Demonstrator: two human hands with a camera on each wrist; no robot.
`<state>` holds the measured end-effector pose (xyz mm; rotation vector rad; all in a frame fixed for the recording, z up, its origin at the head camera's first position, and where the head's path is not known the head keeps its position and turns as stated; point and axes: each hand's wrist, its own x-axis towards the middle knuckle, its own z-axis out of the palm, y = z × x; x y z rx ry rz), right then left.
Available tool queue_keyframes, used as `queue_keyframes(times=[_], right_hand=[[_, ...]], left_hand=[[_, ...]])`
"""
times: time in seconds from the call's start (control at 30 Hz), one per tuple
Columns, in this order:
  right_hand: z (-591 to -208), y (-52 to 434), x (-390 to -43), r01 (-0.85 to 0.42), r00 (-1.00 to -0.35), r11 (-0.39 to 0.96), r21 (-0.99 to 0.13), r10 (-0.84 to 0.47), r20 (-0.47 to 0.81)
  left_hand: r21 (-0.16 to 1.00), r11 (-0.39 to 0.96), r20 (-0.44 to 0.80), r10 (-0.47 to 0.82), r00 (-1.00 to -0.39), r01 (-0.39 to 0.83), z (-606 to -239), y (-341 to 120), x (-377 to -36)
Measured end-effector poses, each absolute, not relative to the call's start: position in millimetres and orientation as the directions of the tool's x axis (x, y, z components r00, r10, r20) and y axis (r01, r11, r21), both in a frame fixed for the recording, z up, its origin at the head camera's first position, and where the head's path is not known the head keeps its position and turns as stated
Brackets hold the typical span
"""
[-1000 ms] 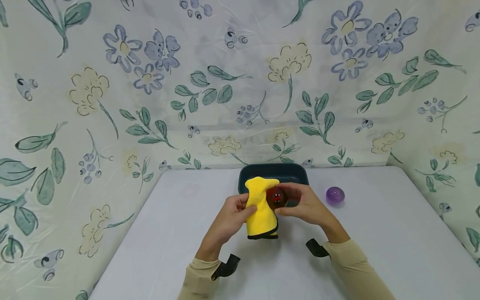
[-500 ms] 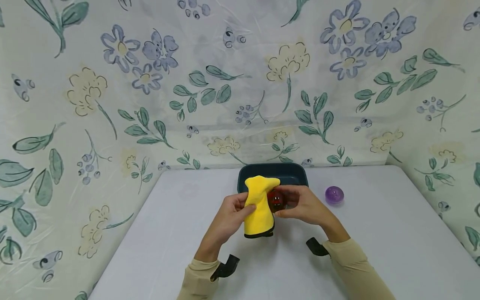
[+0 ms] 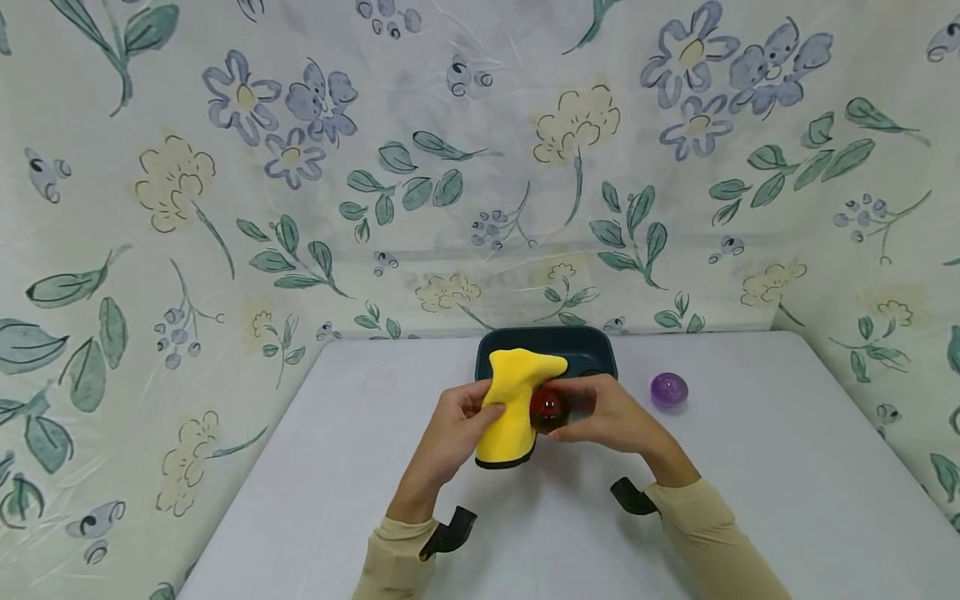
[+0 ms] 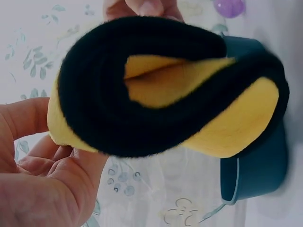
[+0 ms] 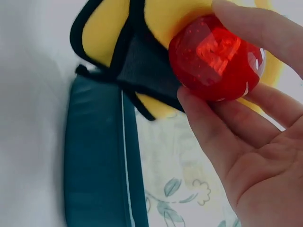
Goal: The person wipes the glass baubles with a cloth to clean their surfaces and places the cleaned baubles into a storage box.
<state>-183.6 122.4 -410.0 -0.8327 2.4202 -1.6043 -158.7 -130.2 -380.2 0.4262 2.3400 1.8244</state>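
My left hand [image 3: 456, 429] pinches a folded yellow cloth [image 3: 512, 421] with black edging, thumb in front and fingers behind. In the left wrist view the cloth's black-edged end [image 4: 94, 113] curls into a loop. My right hand [image 3: 613, 421] holds a shiny, see-through red ball [image 3: 550, 408] between thumb and fingertips. The ball overlaps the cloth's right side in the head view. From the right wrist, the red ball [image 5: 217, 57] shows close up against the yellow cloth [image 5: 106, 30], whose dark inner side also shows. Both hands are raised in front of the dark teal tray [image 3: 546, 335].
A purple ball [image 3: 669, 391] rests on the white table [image 3: 750, 467], right of the tray. Behind the table hangs a floral sheet [image 3: 480, 167], which also covers the sides. Black mounts [image 3: 452, 533] stick out from both wrists.
The cloth's lower end has swung left and up, and its top right corner reaches further right. The red ball and my right hand have shifted slightly down, the ball also a little left.
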Motion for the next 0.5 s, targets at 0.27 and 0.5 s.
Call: queue_keyframes(times=[0.27,0.5], right_hand=[[-407.4,114.4,-178.8,-0.408,-0.794,0.209,-0.889,-0.562,0.232],[-406.6,112.6,-177.1,-0.387,-0.811,0.172,-0.906,-0.530,0.246]], left_hand=[[0.956,0.256,0.054,0.325,-0.944,0.143,-382.8,-133.4,-162.1],[0.958,0.265,0.007,0.351,-0.936,0.106,-385.0,-134.2,-164.8]])
